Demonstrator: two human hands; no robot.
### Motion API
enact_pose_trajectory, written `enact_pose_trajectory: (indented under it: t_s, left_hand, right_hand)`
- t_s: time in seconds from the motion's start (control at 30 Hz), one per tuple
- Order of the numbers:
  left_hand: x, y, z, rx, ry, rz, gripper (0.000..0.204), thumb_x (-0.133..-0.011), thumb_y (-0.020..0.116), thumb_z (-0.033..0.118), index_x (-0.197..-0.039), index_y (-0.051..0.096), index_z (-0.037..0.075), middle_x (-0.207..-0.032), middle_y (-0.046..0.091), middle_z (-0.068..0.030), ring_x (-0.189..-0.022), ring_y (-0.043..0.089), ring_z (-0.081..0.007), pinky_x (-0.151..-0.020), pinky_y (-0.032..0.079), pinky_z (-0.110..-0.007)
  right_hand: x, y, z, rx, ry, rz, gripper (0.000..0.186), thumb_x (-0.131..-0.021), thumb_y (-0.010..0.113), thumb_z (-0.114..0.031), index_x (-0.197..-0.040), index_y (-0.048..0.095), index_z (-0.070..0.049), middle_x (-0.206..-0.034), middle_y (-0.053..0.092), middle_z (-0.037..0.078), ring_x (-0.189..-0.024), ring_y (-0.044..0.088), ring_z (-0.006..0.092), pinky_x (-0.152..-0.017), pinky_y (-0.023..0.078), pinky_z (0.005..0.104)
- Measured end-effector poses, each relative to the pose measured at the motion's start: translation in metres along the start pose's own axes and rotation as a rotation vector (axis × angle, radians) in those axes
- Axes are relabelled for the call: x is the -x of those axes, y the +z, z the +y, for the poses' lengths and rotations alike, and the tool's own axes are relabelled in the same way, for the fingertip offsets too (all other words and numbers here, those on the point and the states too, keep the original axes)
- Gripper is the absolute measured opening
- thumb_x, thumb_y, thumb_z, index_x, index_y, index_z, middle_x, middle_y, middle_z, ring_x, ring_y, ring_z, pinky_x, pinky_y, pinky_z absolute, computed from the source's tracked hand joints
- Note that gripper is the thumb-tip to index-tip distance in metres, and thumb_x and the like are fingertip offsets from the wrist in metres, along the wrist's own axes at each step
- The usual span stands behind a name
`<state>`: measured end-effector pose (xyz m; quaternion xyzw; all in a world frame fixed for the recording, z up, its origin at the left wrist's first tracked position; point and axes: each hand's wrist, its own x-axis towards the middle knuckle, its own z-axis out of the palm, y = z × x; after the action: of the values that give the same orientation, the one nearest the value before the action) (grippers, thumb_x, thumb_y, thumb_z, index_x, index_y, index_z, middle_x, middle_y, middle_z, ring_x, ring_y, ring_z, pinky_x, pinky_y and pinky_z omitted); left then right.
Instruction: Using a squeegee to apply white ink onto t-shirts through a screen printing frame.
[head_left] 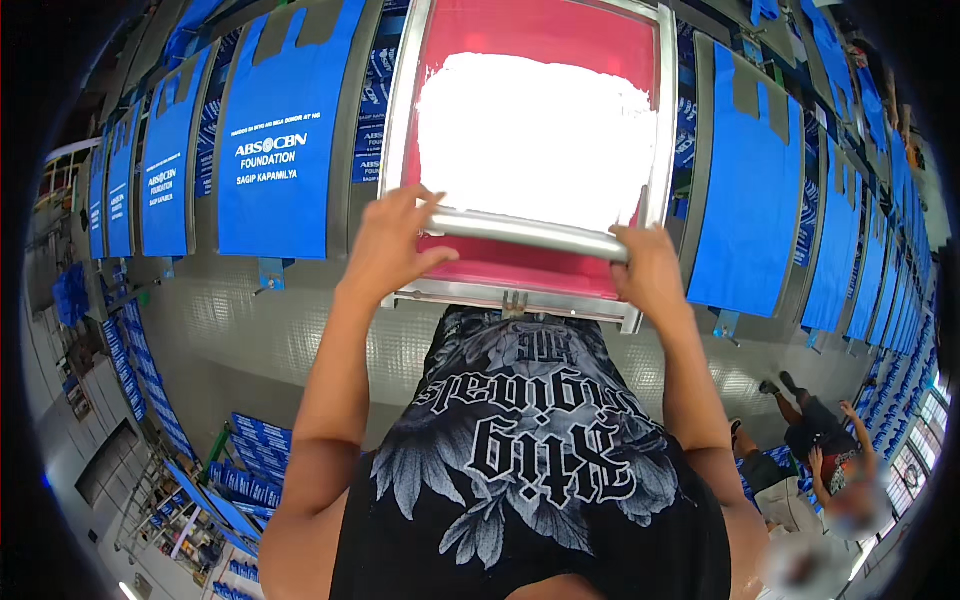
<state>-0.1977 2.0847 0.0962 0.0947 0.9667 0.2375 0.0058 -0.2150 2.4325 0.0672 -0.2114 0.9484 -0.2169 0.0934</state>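
Observation:
A silk-screen frame (pixel 398 120) with silver metal edges and pink-red mesh lies in front of me. A broad patch of white ink (pixel 535 140) covers most of its mesh. Across the near end of that patch runs a silver squeegee (pixel 525 230). My left hand (pixel 392 248) is at its left end, fingers over the bar and thumb held off below it, in a loose grip. Around the right end close the fingers of my right hand (pixel 648 266). Whatever lies under the frame is hidden.
Flat blue bags with white print, one close by (pixel 278 200), line the left side. Plain blue bags (pixel 745 200) lie on boards to the right. More bags (pixel 260 455) hang or stack behind me at left. Other people (pixel 825 440) are at the lower right.

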Motion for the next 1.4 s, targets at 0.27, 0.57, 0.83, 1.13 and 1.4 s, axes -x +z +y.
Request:
enact_pose_trajectory:
  t_s: [0.27, 0.57, 0.83, 1.13, 1.4]
  left_hand:
    - [-0.103, -0.001, -0.021, -0.094, 0.056, -0.005, 0.034, -0.067, 0.073, 0.011, -0.100, 0.064, 0.007, -0.094, 0.065, -0.0130, -0.092, 0.058, -0.0315, -0.079, 0.047, -0.040]
    - [-0.047, 0.038, -0.021, -0.113, 0.087, -0.017, 0.044, -0.057, 0.072, 0.005, -0.100, 0.058, 0.005, -0.090, 0.059, -0.0124, -0.090, 0.055, -0.0330, -0.083, 0.042, -0.043]
    - [0.008, 0.053, -0.009, -0.040, 0.010, 0.016, 0.036, -0.054, 0.067, -0.004, -0.088, 0.062, 0.004, -0.084, 0.063, -0.0129, -0.082, 0.059, -0.0320, -0.075, 0.047, -0.042]
    - [-0.155, 0.016, -0.035, -0.216, -0.179, -0.153, 0.035, -0.068, 0.074, 0.018, -0.102, 0.067, 0.010, -0.085, 0.065, -0.0159, -0.079, 0.063, -0.0335, -0.074, 0.051, -0.041]
    - [-0.012, 0.046, -0.006, -0.067, -0.003, -0.056, 0.038, -0.054, 0.068, -0.003, -0.091, 0.066, 0.008, -0.079, 0.064, -0.0150, -0.078, 0.059, -0.0352, -0.075, 0.046, -0.044]
  right_hand:
    - [-0.104, -0.037, 0.028, 0.022, 0.022, 0.004, 0.040, -0.063, 0.061, -0.005, -0.103, 0.064, -0.004, -0.093, 0.064, 0.019, -0.090, 0.058, 0.0375, -0.082, 0.046, 0.0434]
    - [-0.068, 0.017, 0.029, 0.199, -0.108, 0.027, 0.033, -0.067, 0.056, 0.001, -0.099, 0.055, -0.007, -0.087, 0.057, 0.011, -0.088, 0.056, 0.0283, -0.095, 0.036, 0.0482]
    - [-0.019, 0.021, 0.011, -0.032, -0.056, 0.092, 0.042, -0.057, 0.057, 0.007, -0.097, 0.061, -0.006, -0.087, 0.062, 0.014, -0.088, 0.057, 0.0325, -0.098, 0.036, 0.0503]
    - [-0.161, -0.028, 0.048, 0.235, -0.026, 0.049, 0.039, -0.062, 0.060, -0.005, -0.100, 0.066, -0.010, -0.071, 0.063, 0.018, -0.066, 0.062, 0.0343, -0.069, 0.049, 0.0432]
    - [-0.019, 0.028, 0.020, 0.054, 0.016, -0.021, 0.042, -0.061, 0.060, 0.004, -0.100, 0.064, -0.012, -0.090, 0.064, 0.014, -0.093, 0.057, 0.0294, -0.101, 0.034, 0.0498]
